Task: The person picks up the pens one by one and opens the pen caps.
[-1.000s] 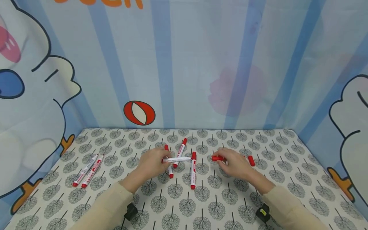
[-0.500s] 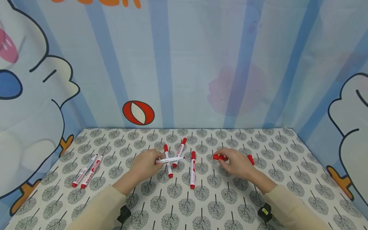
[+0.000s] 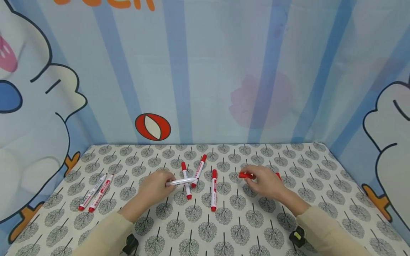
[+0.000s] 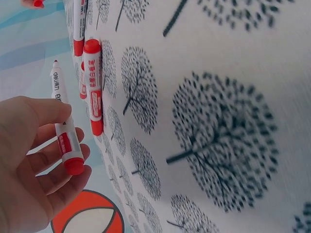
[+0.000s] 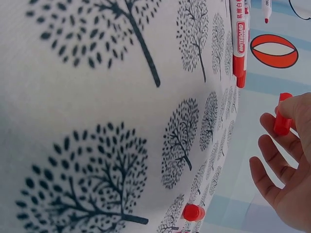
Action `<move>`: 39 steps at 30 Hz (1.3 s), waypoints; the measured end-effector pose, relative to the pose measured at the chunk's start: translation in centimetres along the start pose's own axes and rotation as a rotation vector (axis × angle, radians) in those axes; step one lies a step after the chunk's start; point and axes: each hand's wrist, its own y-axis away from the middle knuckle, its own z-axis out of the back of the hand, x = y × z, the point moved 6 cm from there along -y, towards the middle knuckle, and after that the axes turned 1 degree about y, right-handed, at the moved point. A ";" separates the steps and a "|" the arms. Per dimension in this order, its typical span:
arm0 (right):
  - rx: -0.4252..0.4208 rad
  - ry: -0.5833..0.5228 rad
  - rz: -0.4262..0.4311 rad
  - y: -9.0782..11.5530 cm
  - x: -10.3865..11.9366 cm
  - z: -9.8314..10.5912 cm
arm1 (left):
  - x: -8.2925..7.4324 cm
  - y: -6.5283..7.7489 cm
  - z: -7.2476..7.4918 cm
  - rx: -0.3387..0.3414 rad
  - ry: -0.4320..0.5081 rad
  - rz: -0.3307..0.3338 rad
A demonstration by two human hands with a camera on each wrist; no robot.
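Observation:
My left hand point(image 3: 156, 187) grips an uncapped whiteboard marker point(image 3: 185, 181), white-bodied with a red end. Its bare tip point(image 4: 56, 63) points away from the palm in the left wrist view, thumb over the barrel. Between thumb and fingers my right hand point(image 3: 265, 184) pinches a red marker cap point(image 3: 245, 175), shown also as a cap point(image 5: 283, 121) in the right wrist view. A second red cap point(image 5: 193, 212) lies on the cloth, mostly hidden behind the right hand in the head view. In the head view the held marker overlaps two capped markers point(image 3: 187, 190) point(image 3: 200, 168) on the table.
A capped marker point(image 3: 214, 192) lies between the hands. Further left, two uncapped markers point(image 3: 93, 192) point(image 3: 101, 192) lie side by side. A tree-print cloth point(image 3: 238, 227) covers the table, and a cartoon-print curtain point(image 3: 211, 71) stands behind it.
My left hand has drawn left and nearer to me with the marker, its tip moving away from the capped marker in the middle. The right hand, still pinching the cap, has hardly moved.

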 end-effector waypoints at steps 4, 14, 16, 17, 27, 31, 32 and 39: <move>0.001 0.006 -0.009 0.1 -0.1 0.1 | 1.0 0.3 0.2 -0.004 -0.015 0.037; 0.009 0.010 -0.018 0.2 -0.5 -0.1 | 2.9 1.3 1.2 -0.003 -0.049 0.076; 0.006 0.012 -0.020 0.2 -0.6 -0.1 | 3.3 1.5 1.2 0.007 -0.045 0.084; 0.004 0.014 -0.021 0.3 -0.6 -0.1 | 3.5 1.5 1.2 0.005 -0.050 0.080; -0.013 0.009 -0.058 0.3 -1.0 0.5 | 5.5 1.9 2.1 0.010 -0.060 0.130; -0.010 -0.002 -0.079 0.3 -1.4 0.9 | 6.3 2.0 2.5 0.016 -0.076 0.152; -0.007 -0.003 -0.081 0.4 -1.5 1.0 | 6.5 2.1 2.6 0.021 -0.081 0.158; -0.025 0.010 -0.038 0.7 -1.5 1.1 | 7.7 2.8 3.1 0.048 -0.072 0.222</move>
